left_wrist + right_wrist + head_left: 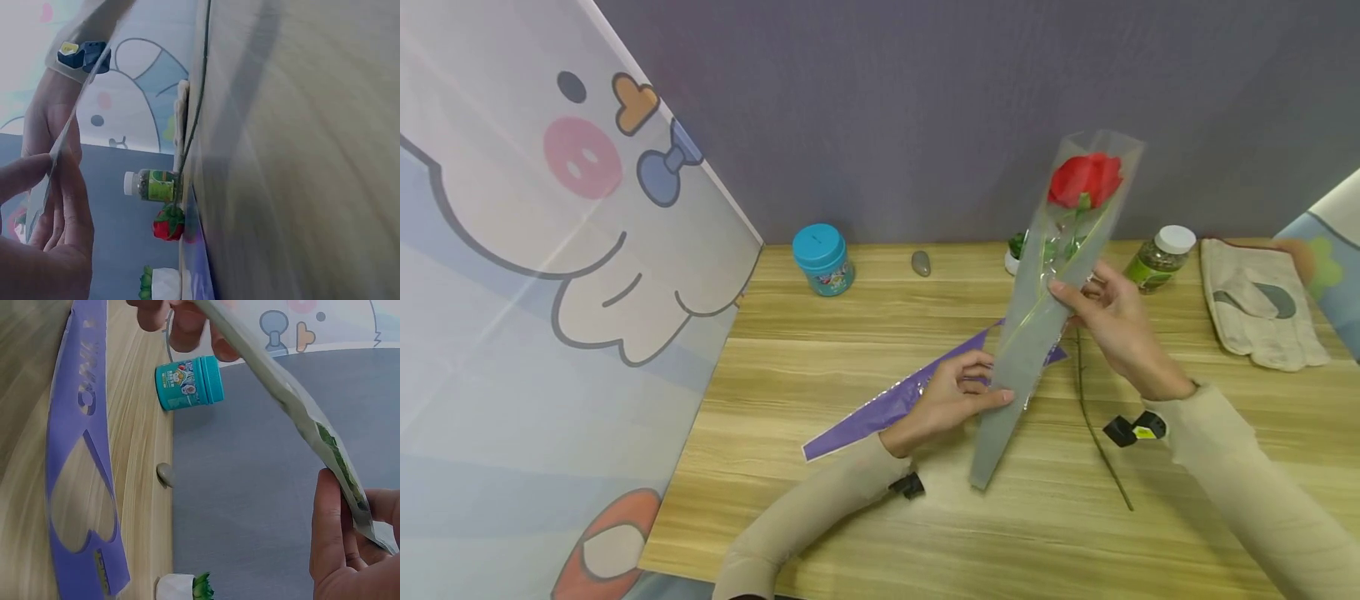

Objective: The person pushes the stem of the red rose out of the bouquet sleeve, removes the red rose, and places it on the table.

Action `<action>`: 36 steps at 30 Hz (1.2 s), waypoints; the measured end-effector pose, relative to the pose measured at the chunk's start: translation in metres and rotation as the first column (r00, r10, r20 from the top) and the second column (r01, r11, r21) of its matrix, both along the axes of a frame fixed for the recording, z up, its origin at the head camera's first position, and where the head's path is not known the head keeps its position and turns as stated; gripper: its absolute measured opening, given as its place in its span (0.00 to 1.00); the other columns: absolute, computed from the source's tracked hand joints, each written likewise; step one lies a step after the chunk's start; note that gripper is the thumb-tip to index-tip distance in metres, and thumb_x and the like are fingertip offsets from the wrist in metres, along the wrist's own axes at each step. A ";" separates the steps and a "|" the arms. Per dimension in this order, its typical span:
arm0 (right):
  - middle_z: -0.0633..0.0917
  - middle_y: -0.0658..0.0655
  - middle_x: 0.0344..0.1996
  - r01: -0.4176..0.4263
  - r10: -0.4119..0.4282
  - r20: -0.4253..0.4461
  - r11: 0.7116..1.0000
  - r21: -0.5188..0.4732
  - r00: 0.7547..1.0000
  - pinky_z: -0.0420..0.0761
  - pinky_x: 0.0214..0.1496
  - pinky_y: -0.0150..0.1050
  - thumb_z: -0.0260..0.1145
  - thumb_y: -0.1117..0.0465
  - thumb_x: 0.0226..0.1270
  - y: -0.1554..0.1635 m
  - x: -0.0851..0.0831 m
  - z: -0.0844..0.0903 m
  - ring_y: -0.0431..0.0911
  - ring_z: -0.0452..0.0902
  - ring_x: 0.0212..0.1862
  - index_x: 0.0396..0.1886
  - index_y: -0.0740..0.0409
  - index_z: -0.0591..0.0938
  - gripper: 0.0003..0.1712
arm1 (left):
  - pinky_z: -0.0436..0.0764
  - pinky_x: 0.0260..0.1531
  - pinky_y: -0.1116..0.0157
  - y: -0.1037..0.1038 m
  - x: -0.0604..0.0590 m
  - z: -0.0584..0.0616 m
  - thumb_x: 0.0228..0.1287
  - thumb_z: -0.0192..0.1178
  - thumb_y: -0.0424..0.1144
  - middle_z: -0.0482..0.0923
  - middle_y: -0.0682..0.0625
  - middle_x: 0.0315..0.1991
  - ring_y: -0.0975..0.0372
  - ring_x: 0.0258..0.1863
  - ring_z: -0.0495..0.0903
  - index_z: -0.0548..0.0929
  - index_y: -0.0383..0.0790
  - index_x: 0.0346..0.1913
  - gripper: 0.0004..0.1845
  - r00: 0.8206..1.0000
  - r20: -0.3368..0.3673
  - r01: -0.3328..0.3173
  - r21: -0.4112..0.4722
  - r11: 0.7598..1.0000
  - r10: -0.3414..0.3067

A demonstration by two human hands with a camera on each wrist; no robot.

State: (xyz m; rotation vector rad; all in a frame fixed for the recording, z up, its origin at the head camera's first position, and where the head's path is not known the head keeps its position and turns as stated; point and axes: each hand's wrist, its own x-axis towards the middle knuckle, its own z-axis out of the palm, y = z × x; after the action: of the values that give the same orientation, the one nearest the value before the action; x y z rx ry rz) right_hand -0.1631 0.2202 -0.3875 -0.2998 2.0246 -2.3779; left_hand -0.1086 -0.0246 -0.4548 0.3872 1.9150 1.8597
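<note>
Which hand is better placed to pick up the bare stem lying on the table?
The right hand, probably: the stem lies just below it, while the left hand grips the sleeve lower down.

A red rose [1084, 180] sits inside a long, clear-grey plastic sleeve [1037, 321], tilted with the bloom up towards the table's far edge and the narrow bottom end low, near the table's middle.

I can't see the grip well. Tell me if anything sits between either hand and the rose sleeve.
Nothing visible does. The left hand pinches the sleeve low down, and the right hand holds it midway, clear of the table.
</note>
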 end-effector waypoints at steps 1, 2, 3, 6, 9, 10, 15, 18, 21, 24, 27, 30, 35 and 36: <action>0.92 0.45 0.44 -0.001 0.001 -0.004 1.000 0.004 1.000 0.85 0.28 0.31 0.65 0.68 0.75 0.000 0.000 0.000 0.37 0.89 0.36 0.68 0.54 0.77 0.24 | 0.85 0.38 0.71 0.001 0.000 0.001 0.63 0.72 0.31 0.86 0.44 0.46 0.69 0.35 0.85 0.80 0.36 0.58 0.21 1.000 -0.003 -0.005 0.009 1.000 0.005; 0.93 0.45 0.44 0.000 0.000 -0.008 1.000 0.005 1.000 0.85 0.28 0.31 0.65 0.68 0.75 -0.001 0.000 0.000 0.37 0.89 0.36 0.68 0.54 0.77 0.24 | 0.85 0.38 0.71 0.002 -0.001 0.002 0.63 0.72 0.30 0.87 0.42 0.47 0.69 0.35 0.85 0.80 0.35 0.57 0.21 1.000 -0.006 -0.004 0.020 1.000 0.004; 0.93 0.45 0.44 -0.002 0.002 -0.011 1.000 -0.002 1.000 0.85 0.28 0.31 0.65 0.69 0.75 -0.001 0.001 0.000 0.37 0.89 0.36 0.68 0.54 0.77 0.24 | 0.85 0.37 0.71 0.003 -0.001 0.003 0.63 0.72 0.30 0.87 0.39 0.47 0.69 0.34 0.85 0.79 0.35 0.57 0.21 1.000 -0.006 -0.004 0.031 1.000 0.004; 0.93 0.44 0.45 0.005 -0.006 -0.014 1.000 -0.011 1.000 0.85 0.28 0.31 0.65 0.69 0.75 -0.002 0.001 0.000 0.37 0.90 0.36 0.69 0.54 0.77 0.25 | 0.86 0.37 0.70 0.006 -0.002 0.005 0.62 0.72 0.28 0.87 0.35 0.49 0.69 0.34 0.86 0.79 0.34 0.58 0.22 1.000 -0.005 0.000 0.053 0.999 0.000; 0.93 0.44 0.43 0.027 -0.027 -0.012 1.000 -0.004 1.000 0.85 0.28 0.30 0.67 0.69 0.74 -0.004 0.001 0.001 0.36 0.90 0.35 0.69 0.54 0.77 0.26 | 0.87 0.40 0.68 0.009 -0.003 0.006 0.61 0.72 0.27 0.86 0.33 0.53 0.69 0.35 0.87 0.79 0.33 0.59 0.23 1.000 -0.009 0.005 0.071 0.997 -0.004; 0.93 0.43 0.42 0.036 -0.036 -0.010 0.999 -0.002 0.999 0.84 0.27 0.29 0.67 0.69 0.73 -0.004 0.002 0.001 0.36 0.89 0.34 0.68 0.54 0.77 0.26 | 0.88 0.40 0.68 0.010 -0.003 0.006 0.61 0.72 0.26 0.86 0.32 0.54 0.69 0.36 0.87 0.79 0.33 0.60 0.24 1.000 -0.010 0.009 0.073 0.997 -0.008; 0.93 0.42 0.38 0.080 -0.080 -0.011 0.997 0.013 0.997 0.83 0.26 0.27 0.69 0.69 0.72 -0.007 0.002 0.001 0.34 0.89 0.32 0.67 0.54 0.78 0.26 | 0.88 0.43 0.68 0.015 -0.003 0.008 0.62 0.71 0.26 0.83 0.32 0.58 0.69 0.39 0.88 0.77 0.35 0.64 0.27 0.999 -0.016 0.047 0.081 0.996 -0.046; 0.93 0.42 0.37 0.090 -0.089 -0.012 0.996 0.009 0.996 0.82 0.25 0.27 0.69 0.69 0.71 -0.007 0.002 0.001 0.33 0.89 0.31 0.67 0.54 0.78 0.26 | 0.88 0.43 0.68 0.017 -0.003 0.008 0.62 0.71 0.26 0.82 0.32 0.59 0.67 0.40 0.88 0.77 0.35 0.65 0.28 0.998 -0.026 0.058 0.085 0.995 -0.056; 0.93 0.43 0.36 0.093 -0.093 -0.019 0.996 0.006 0.996 0.81 0.24 0.28 0.69 0.69 0.72 -0.007 0.003 0.000 0.33 0.88 0.30 0.69 0.55 0.77 0.27 | 0.88 0.42 0.67 0.018 -0.002 0.008 0.62 0.71 0.26 0.82 0.32 0.60 0.65 0.42 0.89 0.76 0.34 0.66 0.29 0.998 -0.037 0.062 0.086 0.994 -0.059; 0.93 0.43 0.36 0.098 -0.098 -0.024 0.995 0.014 0.995 0.80 0.23 0.28 0.69 0.69 0.72 -0.006 0.003 0.000 0.33 0.88 0.29 0.69 0.55 0.77 0.27 | 0.89 0.42 0.66 0.018 -0.002 0.009 0.63 0.70 0.25 0.82 0.32 0.61 0.67 0.42 0.89 0.75 0.35 0.67 0.30 0.996 -0.045 0.076 0.092 0.993 -0.072; 0.93 0.42 0.36 0.102 -0.101 -0.020 0.995 0.021 0.995 0.81 0.24 0.28 0.69 0.68 0.72 -0.006 0.003 0.000 0.33 0.88 0.30 0.68 0.54 0.77 0.26 | 0.89 0.42 0.67 0.018 -0.002 0.008 0.62 0.70 0.24 0.81 0.32 0.62 0.69 0.41 0.88 0.74 0.36 0.68 0.31 0.995 -0.055 0.086 0.093 0.992 -0.081; 0.93 0.41 0.37 0.100 -0.100 -0.013 0.995 0.028 0.995 0.82 0.25 0.27 0.69 0.67 0.73 -0.005 0.004 0.000 0.33 0.88 0.31 0.67 0.53 0.78 0.25 | 0.89 0.42 0.67 0.018 -0.002 0.007 0.61 0.70 0.24 0.81 0.33 0.62 0.70 0.41 0.87 0.75 0.37 0.68 0.31 0.996 -0.055 0.080 0.086 0.993 -0.076; 0.93 0.40 0.38 0.090 -0.090 -0.010 0.995 0.038 0.996 0.83 0.26 0.28 0.68 0.67 0.73 -0.005 0.005 -0.001 0.34 0.88 0.31 0.67 0.52 0.77 0.25 | 0.89 0.41 0.67 0.019 -0.001 0.005 0.61 0.71 0.25 0.82 0.33 0.61 0.69 0.41 0.87 0.75 0.37 0.68 0.32 0.997 -0.055 0.062 0.069 0.996 -0.059; 0.93 0.40 0.39 0.088 -0.088 -0.012 0.995 0.038 0.996 0.83 0.26 0.28 0.68 0.67 0.73 -0.005 0.005 0.000 0.34 0.88 0.31 0.67 0.52 0.77 0.25 | 0.89 0.40 0.67 0.019 -0.001 0.005 0.60 0.71 0.25 0.82 0.32 0.61 0.69 0.40 0.87 0.75 0.37 0.68 0.32 0.997 -0.055 0.059 0.068 0.996 -0.055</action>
State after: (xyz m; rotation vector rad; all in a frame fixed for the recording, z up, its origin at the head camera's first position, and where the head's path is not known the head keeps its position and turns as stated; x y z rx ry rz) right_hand -0.1583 0.2156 -0.3879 -0.2277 2.1290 -2.3876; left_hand -0.1093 -0.0059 -0.4501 0.5133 1.8575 1.9007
